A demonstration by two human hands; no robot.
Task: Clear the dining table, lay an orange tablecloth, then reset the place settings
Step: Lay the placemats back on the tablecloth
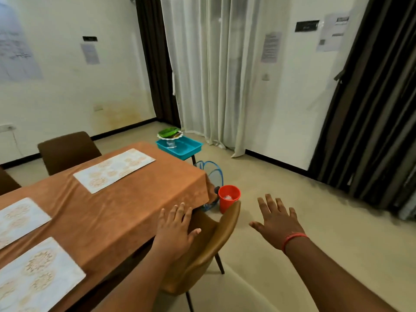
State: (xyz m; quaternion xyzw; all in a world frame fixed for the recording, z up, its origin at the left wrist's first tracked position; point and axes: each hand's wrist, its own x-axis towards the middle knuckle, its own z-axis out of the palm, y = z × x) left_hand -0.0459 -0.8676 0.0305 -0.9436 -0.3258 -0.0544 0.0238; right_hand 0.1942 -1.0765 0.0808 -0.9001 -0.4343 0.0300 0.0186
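Orange tablecloth [126, 199] covers the tabletop, three placemats [113, 169] laid. Both hands — left hand [174, 230], right hand [278, 224] — grip nothing, fingers spread. Fetch dishes from the blue tray [191, 147] — carry level.

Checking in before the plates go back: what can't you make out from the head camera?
- Dishes in teal tray: small, blurred.
- Red bucket contents: unclear.
- Blue mesh basket: partly hidden by orange tablecloth.
- Near placemats: cut off by left edge.
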